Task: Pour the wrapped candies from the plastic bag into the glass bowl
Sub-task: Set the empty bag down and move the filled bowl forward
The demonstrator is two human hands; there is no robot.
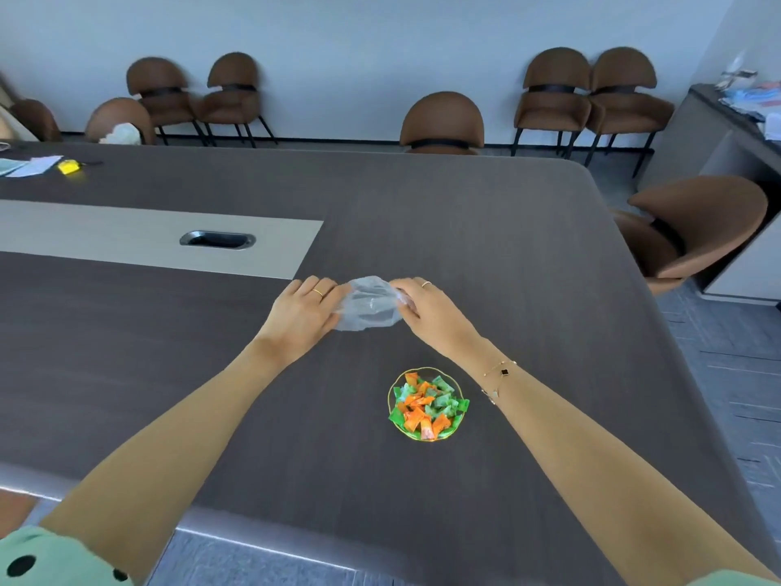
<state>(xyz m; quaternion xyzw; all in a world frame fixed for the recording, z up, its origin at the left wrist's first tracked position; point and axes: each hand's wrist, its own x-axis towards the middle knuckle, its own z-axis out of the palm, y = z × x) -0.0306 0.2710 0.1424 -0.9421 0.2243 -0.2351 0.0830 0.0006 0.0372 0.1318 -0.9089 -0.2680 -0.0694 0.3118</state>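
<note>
A small glass bowl (394,387) with a gold rim sits on the dark table, between my forearms, and holds several orange and green wrapped candies (424,406). Farther out on the table, a crumpled clear plastic bag (368,304) lies between my two hands and looks empty. My left hand (305,313) grips its left side. My right hand (422,308) pinches its right edge with the fingers curled. Both hands rest low, at the table surface.
The dark table (507,247) has a light strip with a cable slot (217,239) at the left. Papers and a yellow object (69,166) lie at the far left. Brown chairs (441,122) stand behind the table and one at the right (693,230).
</note>
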